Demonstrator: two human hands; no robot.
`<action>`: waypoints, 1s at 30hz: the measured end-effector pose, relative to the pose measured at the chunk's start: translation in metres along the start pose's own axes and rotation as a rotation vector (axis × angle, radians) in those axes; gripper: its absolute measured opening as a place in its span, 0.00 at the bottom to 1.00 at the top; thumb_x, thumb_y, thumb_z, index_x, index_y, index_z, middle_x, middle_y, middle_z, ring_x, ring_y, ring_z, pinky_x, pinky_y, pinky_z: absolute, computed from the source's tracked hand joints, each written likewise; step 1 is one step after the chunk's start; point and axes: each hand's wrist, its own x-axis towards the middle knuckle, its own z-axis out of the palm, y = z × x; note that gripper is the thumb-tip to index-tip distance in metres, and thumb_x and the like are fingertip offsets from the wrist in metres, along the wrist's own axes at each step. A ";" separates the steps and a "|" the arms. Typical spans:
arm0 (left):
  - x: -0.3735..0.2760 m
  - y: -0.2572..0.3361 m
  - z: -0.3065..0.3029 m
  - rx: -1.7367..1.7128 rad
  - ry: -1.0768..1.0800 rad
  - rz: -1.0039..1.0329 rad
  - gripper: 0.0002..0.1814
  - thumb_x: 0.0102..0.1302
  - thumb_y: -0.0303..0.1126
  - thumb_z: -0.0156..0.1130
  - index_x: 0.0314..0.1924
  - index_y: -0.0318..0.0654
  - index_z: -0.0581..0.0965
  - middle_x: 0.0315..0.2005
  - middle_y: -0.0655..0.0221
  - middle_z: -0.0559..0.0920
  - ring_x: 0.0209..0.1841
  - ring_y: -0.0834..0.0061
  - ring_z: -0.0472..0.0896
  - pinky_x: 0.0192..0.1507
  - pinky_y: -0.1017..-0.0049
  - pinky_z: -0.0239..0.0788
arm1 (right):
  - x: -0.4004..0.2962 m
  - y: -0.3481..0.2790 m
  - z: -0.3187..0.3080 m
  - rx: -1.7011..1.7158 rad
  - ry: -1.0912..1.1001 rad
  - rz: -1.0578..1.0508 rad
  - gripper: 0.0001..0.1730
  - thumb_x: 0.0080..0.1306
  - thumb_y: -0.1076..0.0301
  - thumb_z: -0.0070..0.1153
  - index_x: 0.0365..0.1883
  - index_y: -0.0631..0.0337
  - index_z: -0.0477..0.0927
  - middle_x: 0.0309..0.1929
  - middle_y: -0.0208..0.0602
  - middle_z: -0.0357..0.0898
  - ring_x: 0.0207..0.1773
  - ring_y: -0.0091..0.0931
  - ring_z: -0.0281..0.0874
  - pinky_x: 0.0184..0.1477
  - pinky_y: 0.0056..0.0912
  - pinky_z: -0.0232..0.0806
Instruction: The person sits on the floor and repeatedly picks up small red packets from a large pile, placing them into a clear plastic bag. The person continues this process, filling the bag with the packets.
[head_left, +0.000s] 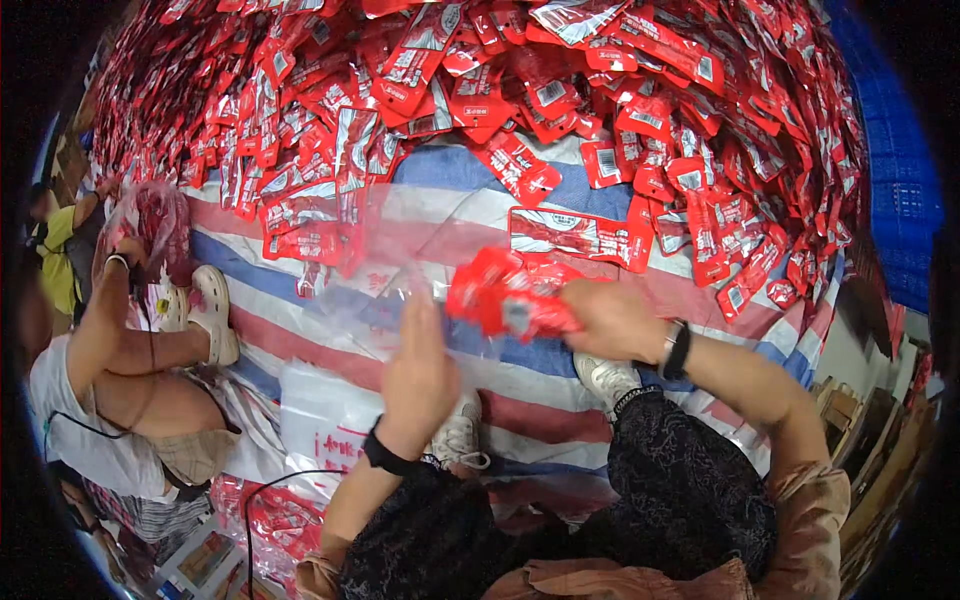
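Note:
My right hand (615, 319) grips a bunch of red snack packets (510, 296), blurred by motion, at the middle of the picture. To its left my left hand (421, 367) is raised with its fingers pointing away from me, at a clear plastic bag (375, 292); whether the fingers pinch the film is hard to tell. The bag lies over the striped woven sheet (540, 412), its mouth close to the bunch. Beyond both hands spreads a large heap of red packets (480, 90), with single packets (574, 232) at its near edge.
A stack of clear printed bags (322, 412) lies left of my left hand. A co-worker (112, 420) squats at the left, holding a filled bag (157, 232); another person (60, 247) is behind. Filled bags (277, 517) lie lower left, near a black cable (251, 525). Blue sheeting hangs at right.

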 end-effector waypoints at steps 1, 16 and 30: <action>-0.001 0.008 0.012 -0.076 -0.081 0.046 0.46 0.51 0.17 0.56 0.71 0.30 0.50 0.64 0.42 0.64 0.64 0.42 0.65 0.56 0.58 0.69 | 0.015 -0.002 0.004 0.053 -0.075 -0.015 0.21 0.54 0.59 0.62 0.39 0.64 0.75 0.38 0.52 0.79 0.39 0.46 0.79 0.40 0.48 0.71; -0.002 0.025 -0.028 -0.521 0.178 -0.101 0.43 0.53 0.10 0.49 0.72 0.33 0.54 0.71 0.59 0.60 0.28 0.93 0.67 0.30 0.88 0.61 | 0.028 -0.052 0.038 0.722 0.116 -0.481 0.11 0.64 0.63 0.52 0.37 0.61 0.80 0.34 0.40 0.80 0.40 0.38 0.78 0.44 0.41 0.69; 0.006 0.022 -0.038 -0.447 0.290 -0.097 0.49 0.46 0.08 0.43 0.73 0.37 0.52 0.71 0.62 0.60 0.25 0.91 0.57 0.26 0.88 0.52 | 0.021 0.070 0.111 -0.047 0.461 0.291 0.40 0.45 0.59 0.69 0.55 0.67 0.67 0.45 0.48 0.75 0.51 0.44 0.73 0.57 0.50 0.63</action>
